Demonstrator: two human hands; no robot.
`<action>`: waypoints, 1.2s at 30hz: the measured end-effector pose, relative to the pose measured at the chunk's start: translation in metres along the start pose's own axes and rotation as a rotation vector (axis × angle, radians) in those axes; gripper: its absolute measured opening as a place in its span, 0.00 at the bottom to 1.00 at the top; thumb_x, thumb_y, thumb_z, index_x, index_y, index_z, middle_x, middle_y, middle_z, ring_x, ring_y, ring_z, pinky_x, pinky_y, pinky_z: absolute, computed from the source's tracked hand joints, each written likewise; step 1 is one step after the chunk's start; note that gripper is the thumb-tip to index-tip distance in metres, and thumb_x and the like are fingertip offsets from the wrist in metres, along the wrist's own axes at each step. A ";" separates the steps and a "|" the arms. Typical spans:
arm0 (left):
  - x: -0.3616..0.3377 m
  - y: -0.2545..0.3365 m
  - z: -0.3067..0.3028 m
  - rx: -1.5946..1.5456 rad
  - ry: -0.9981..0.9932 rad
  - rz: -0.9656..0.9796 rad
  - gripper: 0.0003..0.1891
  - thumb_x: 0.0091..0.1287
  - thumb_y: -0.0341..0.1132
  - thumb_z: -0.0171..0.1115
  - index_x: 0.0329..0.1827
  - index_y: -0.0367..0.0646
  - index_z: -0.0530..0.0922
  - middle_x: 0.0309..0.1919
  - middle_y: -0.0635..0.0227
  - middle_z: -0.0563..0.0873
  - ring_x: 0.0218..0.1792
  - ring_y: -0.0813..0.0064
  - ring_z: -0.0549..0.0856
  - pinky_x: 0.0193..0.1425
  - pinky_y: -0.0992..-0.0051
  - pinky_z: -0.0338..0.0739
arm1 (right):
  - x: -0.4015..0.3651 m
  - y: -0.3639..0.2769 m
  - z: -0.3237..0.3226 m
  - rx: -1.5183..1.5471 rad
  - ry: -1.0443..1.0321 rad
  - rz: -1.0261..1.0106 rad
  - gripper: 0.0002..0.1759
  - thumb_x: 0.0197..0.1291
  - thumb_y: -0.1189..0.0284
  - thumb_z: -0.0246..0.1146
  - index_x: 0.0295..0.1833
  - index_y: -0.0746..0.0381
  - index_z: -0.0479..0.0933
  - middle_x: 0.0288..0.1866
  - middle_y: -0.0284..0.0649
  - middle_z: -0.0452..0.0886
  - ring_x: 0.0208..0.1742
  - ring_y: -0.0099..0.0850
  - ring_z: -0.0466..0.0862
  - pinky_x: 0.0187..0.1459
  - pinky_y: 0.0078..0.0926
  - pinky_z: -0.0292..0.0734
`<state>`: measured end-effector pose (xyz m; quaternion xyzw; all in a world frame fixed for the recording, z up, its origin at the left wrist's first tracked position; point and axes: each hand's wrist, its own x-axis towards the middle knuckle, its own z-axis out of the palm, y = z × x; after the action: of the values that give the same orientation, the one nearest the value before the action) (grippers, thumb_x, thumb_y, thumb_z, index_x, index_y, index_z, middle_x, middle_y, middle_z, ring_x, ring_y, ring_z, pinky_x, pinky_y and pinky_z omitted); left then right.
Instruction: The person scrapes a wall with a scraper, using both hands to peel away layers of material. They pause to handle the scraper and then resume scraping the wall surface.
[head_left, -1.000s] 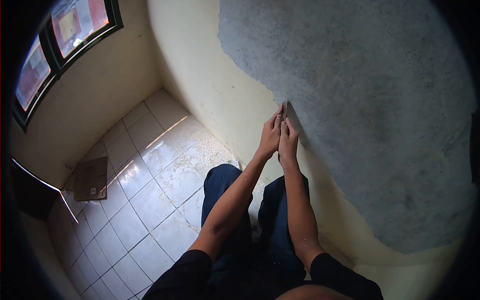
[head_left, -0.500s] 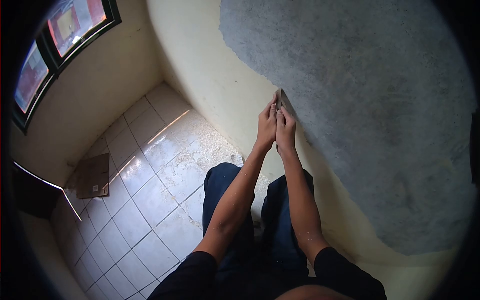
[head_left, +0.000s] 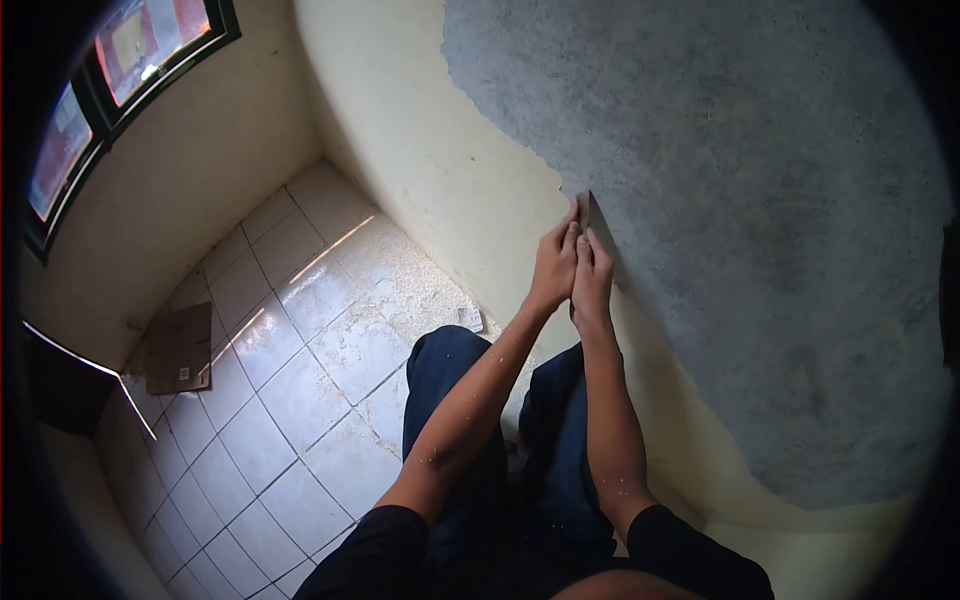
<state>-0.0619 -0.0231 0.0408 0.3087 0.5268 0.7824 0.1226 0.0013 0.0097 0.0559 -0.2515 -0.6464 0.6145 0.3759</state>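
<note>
Both my left hand (head_left: pixel 556 262) and my right hand (head_left: pixel 593 282) are closed together around a flat scraper (head_left: pixel 590 212). Its handle is hidden inside my fingers. The blade's grey end sticks out above them and meets the wall at the boundary between cream paint (head_left: pixel 500 165) and a large bare grey patch (head_left: pixel 720 220). That boundary is ragged, with a small nick in the paint just left of the blade. White flecks dot both forearms.
Pale paint chips (head_left: pixel 425 265) lie scattered on the tiled floor (head_left: pixel 262 440) along the wall's foot, with a small whitish piece (head_left: pixel 470 319) near my knee. A flat cardboard sheet (head_left: pixel 180 350) rests by the left wall, below a dark-framed window (head_left: pixel 110 120).
My two hands and the scraper have moved right and slightly down along the paint's edge. A little more grey shows where the blade was.
</note>
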 end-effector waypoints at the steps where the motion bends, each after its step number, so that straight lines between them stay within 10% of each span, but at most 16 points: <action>1: 0.008 0.001 -0.003 -0.066 0.038 -0.017 0.23 0.88 0.32 0.47 0.81 0.31 0.71 0.76 0.46 0.80 0.74 0.66 0.80 0.77 0.70 0.71 | 0.010 0.003 0.007 -0.078 -0.006 -0.024 0.24 0.85 0.69 0.52 0.75 0.75 0.74 0.67 0.56 0.85 0.67 0.39 0.86 0.68 0.33 0.77; 18: 0.006 0.006 -0.019 -0.087 -0.099 -0.105 0.24 0.89 0.34 0.45 0.83 0.35 0.69 0.76 0.54 0.80 0.72 0.70 0.79 0.76 0.72 0.72 | 0.002 0.006 0.014 -0.178 -0.007 -0.147 0.26 0.86 0.68 0.52 0.77 0.75 0.71 0.68 0.64 0.83 0.71 0.46 0.84 0.69 0.35 0.78; 27: -0.030 -0.002 -0.006 0.205 -0.185 -0.338 0.29 0.84 0.32 0.52 0.88 0.50 0.66 0.55 0.48 0.85 0.54 0.72 0.86 0.56 0.71 0.82 | -0.012 0.007 -0.050 -0.200 -0.183 0.064 0.27 0.86 0.64 0.54 0.79 0.69 0.72 0.56 0.41 0.86 0.54 0.25 0.84 0.56 0.25 0.78; 29: -0.041 -0.004 -0.001 0.281 -0.239 -0.177 0.30 0.82 0.30 0.54 0.87 0.47 0.66 0.65 0.45 0.79 0.62 0.61 0.84 0.64 0.67 0.81 | -0.016 0.008 -0.074 -0.150 -0.238 0.234 0.25 0.85 0.64 0.55 0.79 0.63 0.74 0.37 0.27 0.78 0.33 0.14 0.77 0.30 0.18 0.71; 36: -0.078 -0.007 0.026 0.242 -0.419 0.036 0.36 0.77 0.27 0.53 0.88 0.31 0.55 0.87 0.38 0.55 0.88 0.48 0.56 0.88 0.61 0.58 | -0.043 0.017 -0.129 -0.185 -0.108 0.173 0.28 0.84 0.62 0.59 0.78 0.69 0.74 0.45 0.35 0.85 0.43 0.22 0.83 0.46 0.23 0.79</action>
<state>0.0135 -0.0408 0.0135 0.4860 0.5742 0.6345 0.1774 0.1268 0.0558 0.0270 -0.3064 -0.6955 0.5950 0.2614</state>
